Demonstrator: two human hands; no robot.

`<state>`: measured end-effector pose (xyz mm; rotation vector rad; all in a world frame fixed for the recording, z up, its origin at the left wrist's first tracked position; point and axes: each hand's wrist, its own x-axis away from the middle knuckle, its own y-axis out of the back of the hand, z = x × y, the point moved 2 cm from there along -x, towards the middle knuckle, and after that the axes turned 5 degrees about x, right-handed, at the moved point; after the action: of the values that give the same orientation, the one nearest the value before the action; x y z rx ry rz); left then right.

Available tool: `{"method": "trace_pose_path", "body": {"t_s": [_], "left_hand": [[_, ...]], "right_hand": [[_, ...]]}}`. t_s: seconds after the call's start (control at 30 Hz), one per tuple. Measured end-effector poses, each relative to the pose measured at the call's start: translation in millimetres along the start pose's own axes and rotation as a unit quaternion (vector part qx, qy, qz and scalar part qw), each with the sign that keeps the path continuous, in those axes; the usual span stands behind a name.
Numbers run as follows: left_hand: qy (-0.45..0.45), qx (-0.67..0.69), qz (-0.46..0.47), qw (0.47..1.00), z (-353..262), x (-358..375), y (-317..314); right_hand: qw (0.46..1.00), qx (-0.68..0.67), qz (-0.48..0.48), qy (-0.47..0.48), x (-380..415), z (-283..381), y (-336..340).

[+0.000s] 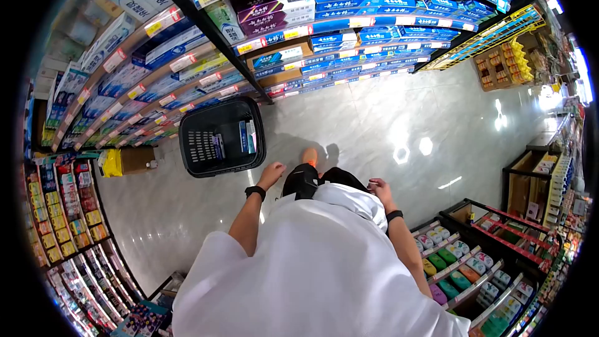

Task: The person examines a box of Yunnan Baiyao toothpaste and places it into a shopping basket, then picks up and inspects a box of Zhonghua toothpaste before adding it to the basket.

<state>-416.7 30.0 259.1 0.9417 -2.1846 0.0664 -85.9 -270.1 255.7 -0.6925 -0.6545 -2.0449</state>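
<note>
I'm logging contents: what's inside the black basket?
The black basket holds blue-and-white boxes along one side and a slim purplish item nearer the middle. Anything underneath them is covered.

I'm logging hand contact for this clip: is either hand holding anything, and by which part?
No hold shows: the left hand and right hand both look empty. The black basket is near the left hand, ungripped.

A white shirt (312, 268) and black wristbands (255, 191) are worn.
</note>
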Motion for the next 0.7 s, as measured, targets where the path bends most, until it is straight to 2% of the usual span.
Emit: {"method": "trace_pose_path", "body": {"t_s": [0.1, 0.17, 0.23, 0.3, 0.5, 0.63, 0.7], "left_hand": [[0.028, 0.006, -0.026, 0.999, 4.6, -9.2, 2.6], [0.043, 0.034, -0.038, 0.998, 23.4, -8.3, -1.0], [0.053, 0.061, -0.059, 0.995, 34.4, -7.5, -1.5], [0.092, 0.093, -0.049, 0.99, 44.3, -2.0, -9.6], [0.156, 0.07, -0.08, 0.982, 57.7, 18.0, -30.4], [0.176, 0.108, -0.116, 0.972, 31.5, 9.1, -37.8], [0.173, 0.107, -0.125, 0.971, 8.2, -1.3, -50.0]], "right_hand": [[0.999, 0.03, 0.016, -0.014, 2.1, 76.4, 3.8], [0.998, 0.063, 0.024, -0.017, -3.3, 103.0, 3.4], [0.995, 0.073, 0.05, -0.039, -18.4, 107.9, 6.3], [0.994, 0.082, 0.075, 0.009, -33.1, 114.9, 10.1], [0.981, 0.18, 0.075, 0.02, -75.3, 127.5, 31.8], [0.955, 0.273, 0.089, 0.08, -118.7, 147.3, 52.6], [0.959, 0.251, 0.106, 0.074, -137.9, 161.8, 74.2]]}}
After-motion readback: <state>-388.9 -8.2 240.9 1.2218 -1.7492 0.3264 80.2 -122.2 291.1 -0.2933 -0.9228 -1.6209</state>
